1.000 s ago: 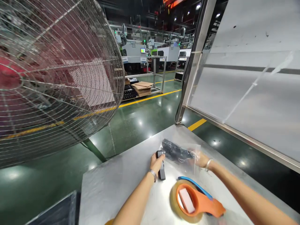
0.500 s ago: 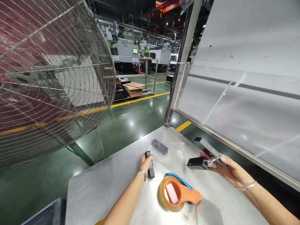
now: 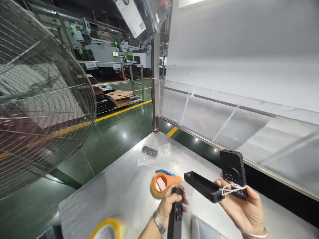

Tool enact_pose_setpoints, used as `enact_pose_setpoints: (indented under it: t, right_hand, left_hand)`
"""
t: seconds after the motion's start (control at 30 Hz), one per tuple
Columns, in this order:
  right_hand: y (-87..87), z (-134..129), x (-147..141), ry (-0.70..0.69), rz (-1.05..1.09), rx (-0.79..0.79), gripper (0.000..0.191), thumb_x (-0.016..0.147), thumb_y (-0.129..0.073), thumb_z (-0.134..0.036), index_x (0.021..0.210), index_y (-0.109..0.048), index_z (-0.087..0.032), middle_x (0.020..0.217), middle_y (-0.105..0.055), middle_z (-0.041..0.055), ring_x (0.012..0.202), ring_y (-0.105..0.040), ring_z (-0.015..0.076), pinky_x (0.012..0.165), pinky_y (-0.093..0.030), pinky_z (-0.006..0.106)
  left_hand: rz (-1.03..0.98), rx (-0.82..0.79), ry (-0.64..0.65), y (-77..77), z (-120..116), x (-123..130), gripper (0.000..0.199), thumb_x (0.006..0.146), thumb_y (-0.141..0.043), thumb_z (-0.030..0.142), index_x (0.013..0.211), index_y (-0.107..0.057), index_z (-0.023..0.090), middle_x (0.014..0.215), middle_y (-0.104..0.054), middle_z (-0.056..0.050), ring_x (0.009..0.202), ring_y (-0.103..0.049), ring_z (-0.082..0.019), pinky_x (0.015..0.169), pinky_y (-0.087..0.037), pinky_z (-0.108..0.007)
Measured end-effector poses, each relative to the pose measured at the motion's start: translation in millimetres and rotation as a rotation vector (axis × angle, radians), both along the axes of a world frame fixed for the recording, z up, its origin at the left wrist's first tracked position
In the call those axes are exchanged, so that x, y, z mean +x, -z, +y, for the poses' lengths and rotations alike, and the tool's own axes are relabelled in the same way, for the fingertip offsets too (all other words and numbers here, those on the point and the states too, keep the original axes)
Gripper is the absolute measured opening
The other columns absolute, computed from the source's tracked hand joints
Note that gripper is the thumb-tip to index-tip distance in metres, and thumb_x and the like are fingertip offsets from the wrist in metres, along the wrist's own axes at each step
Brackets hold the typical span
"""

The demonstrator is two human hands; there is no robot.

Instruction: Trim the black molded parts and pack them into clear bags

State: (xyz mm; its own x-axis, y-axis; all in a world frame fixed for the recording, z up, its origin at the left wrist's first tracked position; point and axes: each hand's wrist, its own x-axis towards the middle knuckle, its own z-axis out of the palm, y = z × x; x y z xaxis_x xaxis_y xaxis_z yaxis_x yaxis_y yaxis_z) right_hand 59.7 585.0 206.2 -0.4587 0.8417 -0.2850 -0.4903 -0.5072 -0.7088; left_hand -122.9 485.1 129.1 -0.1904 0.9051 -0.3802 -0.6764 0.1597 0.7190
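Observation:
My left hand [image 3: 166,205] is closed around a long black plastic part [image 3: 177,212], which has a round detail on its face. Two black plastic housings hang together on white string in my right hand [image 3: 243,212]. One, a shallow hollow housing [image 3: 203,187], points left with its open side up. The other, a flat housing [image 3: 233,166] with a round pattern, stands upright against my fingers. White string [image 3: 231,189] loops between the two. Just beyond my left hand lies an orange tape dispenser [image 3: 174,180] with a blue strip.
A dark part [image 3: 149,151] in a clear bag lies near the far table corner. A yellow tape roll [image 3: 109,229] is at the near edge, with a grey plastic packet [image 3: 205,229] to its right. A large fan [image 3: 50,93] stands left; a clear-sheeted frame [image 3: 211,116] borders the right.
My left hand has moved nearer with its black part, passing to the near side of the tape dispenser. The right hand's housings have swung wider apart. The view has turned right.

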Motion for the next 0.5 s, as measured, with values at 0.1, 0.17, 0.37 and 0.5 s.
enact_pose_setpoints:
  t: [0.1,0.17,0.37,0.5]
  right_hand:
    - [2.1,-48,36,-0.012,0.138,-0.076,0.044,0.067,-0.055,-0.061,0.094,-0.063,-0.028,0.071,-0.055,0.0029,0.077,-0.059,0.0205,0.081,-0.052,0.043]
    - [5.1,-81,63,-0.043,0.18,-0.097,0.042,0.064,-0.058,-0.058,0.092,-0.063,-0.026,0.069,-0.052,0.0031,0.076,-0.058,0.0221,0.074,-0.053,0.043]
    - [14.4,-180,151,-0.05,-0.165,0.101,0.049,0.067,-0.058,-0.055,0.106,-0.06,-0.026,0.1,-0.061,0.0087,0.103,-0.055,0.0312,0.091,-0.045,0.048]
    - [26.2,-239,202,0.0,-0.502,0.244,0.059,0.068,-0.063,-0.051,0.121,-0.049,-0.031,0.124,-0.053,0.0063,0.118,-0.046,0.0337,0.1,-0.039,0.049]
  left_hand:
    - [-0.201,0.055,0.209,-8.1,-30,69,0.057,0.049,-0.069,0.06,0.082,-0.056,0.015,0.069,-0.059,-0.006,0.051,-0.057,-0.016,0.043,-0.044,-0.027]
    - [-0.334,0.138,0.217,-14.2,-52,104,0.075,0.044,-0.069,0.069,0.098,-0.056,0.017,0.083,-0.064,-0.009,0.055,-0.059,-0.015,0.047,-0.044,-0.025]
    - [-0.448,0.233,0.233,-40.5,-117,163,0.063,0.047,-0.083,0.028,0.106,-0.058,0.022,0.1,-0.068,-0.009,0.094,-0.062,-0.029,0.081,-0.048,-0.041]
    - [-0.152,0.233,0.332,-59.3,-156,197,0.061,0.053,-0.081,0.027,0.108,-0.058,0.016,0.102,-0.067,-0.011,0.099,-0.06,-0.03,0.09,-0.044,-0.041]
